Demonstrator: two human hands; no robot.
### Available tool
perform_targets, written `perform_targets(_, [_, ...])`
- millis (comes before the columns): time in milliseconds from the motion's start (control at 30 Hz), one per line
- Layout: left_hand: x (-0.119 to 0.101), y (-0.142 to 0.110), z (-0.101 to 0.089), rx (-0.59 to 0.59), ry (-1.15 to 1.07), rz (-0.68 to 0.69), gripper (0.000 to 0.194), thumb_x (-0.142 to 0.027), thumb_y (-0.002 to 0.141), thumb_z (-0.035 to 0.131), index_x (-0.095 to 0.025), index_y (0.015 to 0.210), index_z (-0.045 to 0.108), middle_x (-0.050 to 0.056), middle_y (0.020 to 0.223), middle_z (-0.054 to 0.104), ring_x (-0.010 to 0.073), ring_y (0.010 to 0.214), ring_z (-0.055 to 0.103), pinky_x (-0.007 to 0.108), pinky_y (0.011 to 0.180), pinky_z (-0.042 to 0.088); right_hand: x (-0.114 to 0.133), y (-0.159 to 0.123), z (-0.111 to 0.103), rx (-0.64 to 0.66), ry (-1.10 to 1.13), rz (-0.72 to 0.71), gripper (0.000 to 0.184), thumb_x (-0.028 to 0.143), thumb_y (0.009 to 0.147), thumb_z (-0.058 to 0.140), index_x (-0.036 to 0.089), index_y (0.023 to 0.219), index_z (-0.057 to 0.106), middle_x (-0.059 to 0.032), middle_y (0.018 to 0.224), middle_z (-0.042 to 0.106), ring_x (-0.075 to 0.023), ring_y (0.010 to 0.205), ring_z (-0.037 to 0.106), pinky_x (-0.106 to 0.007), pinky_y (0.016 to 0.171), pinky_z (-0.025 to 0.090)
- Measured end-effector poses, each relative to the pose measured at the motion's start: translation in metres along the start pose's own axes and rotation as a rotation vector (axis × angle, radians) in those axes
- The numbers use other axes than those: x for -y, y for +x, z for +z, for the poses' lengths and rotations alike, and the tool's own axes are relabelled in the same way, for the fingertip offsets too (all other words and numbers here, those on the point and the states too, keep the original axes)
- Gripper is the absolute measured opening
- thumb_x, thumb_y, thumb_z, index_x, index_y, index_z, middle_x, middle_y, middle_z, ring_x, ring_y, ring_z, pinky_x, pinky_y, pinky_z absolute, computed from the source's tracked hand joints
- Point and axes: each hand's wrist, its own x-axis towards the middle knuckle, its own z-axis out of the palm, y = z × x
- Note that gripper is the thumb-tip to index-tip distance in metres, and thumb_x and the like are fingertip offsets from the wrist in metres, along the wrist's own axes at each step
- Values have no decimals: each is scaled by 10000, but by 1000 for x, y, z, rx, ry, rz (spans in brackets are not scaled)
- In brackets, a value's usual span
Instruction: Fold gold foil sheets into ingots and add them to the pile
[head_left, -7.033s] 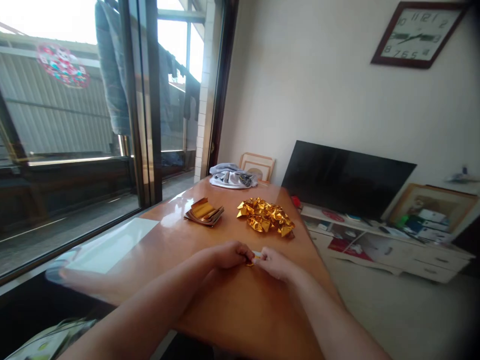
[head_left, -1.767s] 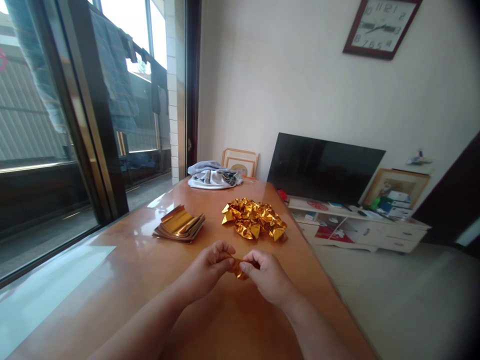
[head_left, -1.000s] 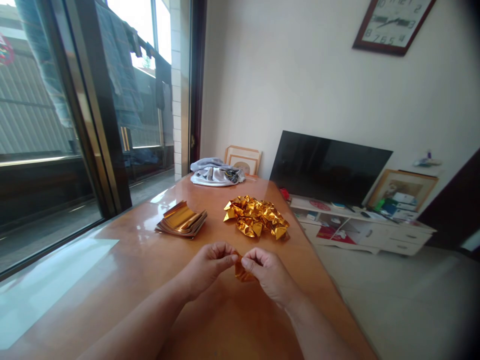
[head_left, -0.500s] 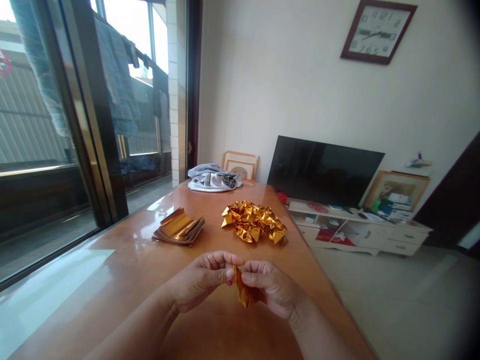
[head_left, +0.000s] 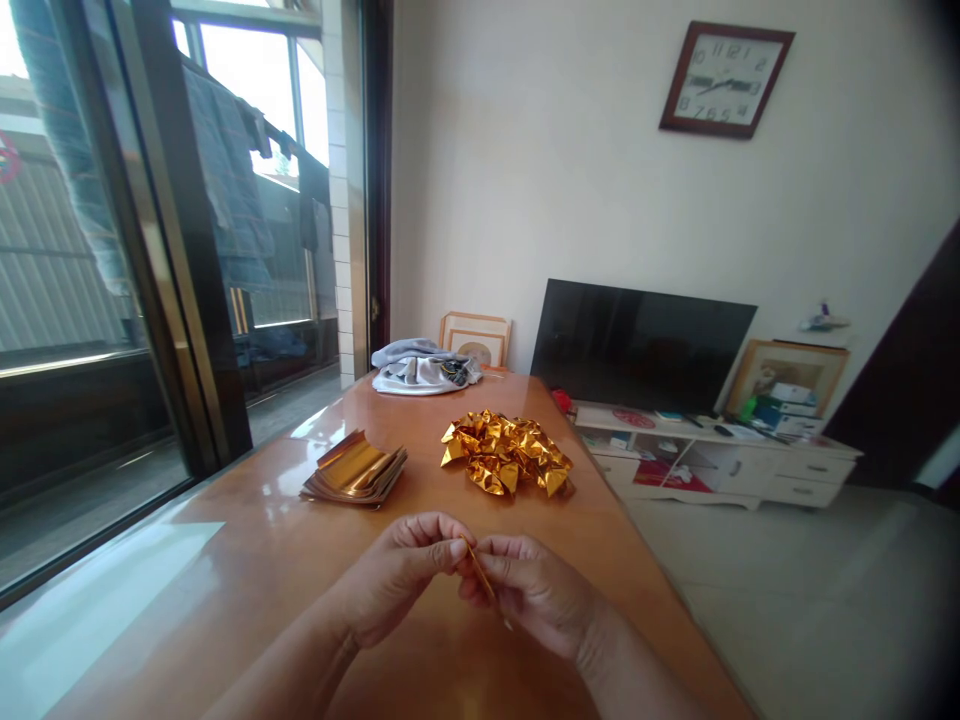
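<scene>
Both hands sit at the near middle of the orange wooden table (head_left: pixel 247 490). My left hand (head_left: pixel 397 570) and my right hand (head_left: pixel 532 590) pinch a narrow folded strip of gold foil (head_left: pixel 480 572) between their fingertips, its lower end sticking out below them. Just beyond my hands lies a crumpled heap of shiny gold foil (head_left: pixel 504 452). To its left, a flat stack of gold foil sheets (head_left: pixel 354 474) rests on the tabletop, with its top sheets curling up. Neither hand touches the heap or the stack.
A bundled grey-and-white cloth (head_left: pixel 424 368) and a leaning picture frame (head_left: pixel 474 338) stand at the table's far end. A glass door (head_left: pixel 180 200) runs along the left; a dark TV screen (head_left: pixel 637 345) stands on a white cabinet (head_left: pixel 735 462) to the right.
The wide, loose piece of gold foil between my hands is now a thin folded strip. My hands have drawn slightly closer, and the view has shifted a little.
</scene>
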Motion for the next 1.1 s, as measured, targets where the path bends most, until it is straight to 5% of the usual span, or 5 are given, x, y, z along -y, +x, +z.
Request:
perform_targets(167, [1,3,3,-263,241,65,183,-329,792,793,-160,827,735,13,796,694,140,782,570,250,768,420,6,-1,2,-336,-355,-245,230,373,936,610,161,914,697,-25,856,668,-153,805,569,-280,755,434])
perform_targets(433, [7,6,7,-312,322,105,213,-364,777,774,-159,830,752,49,830,727,187,817,608,287,789,459,1,-1,12,-489,-978,-521,146,290,901,629,202,787,651,-21,812,655,-182,812,582,-317,774,431])
perform_targets(1100, [13,7,8,-279,737,230,242,-368,925,581,-170,804,649,14,766,616,167,753,561,263,712,434,-1,-3,16,-477,-931,-470,198,253,916,571,195,728,596,4,717,595,-152,706,554,-274,659,397])
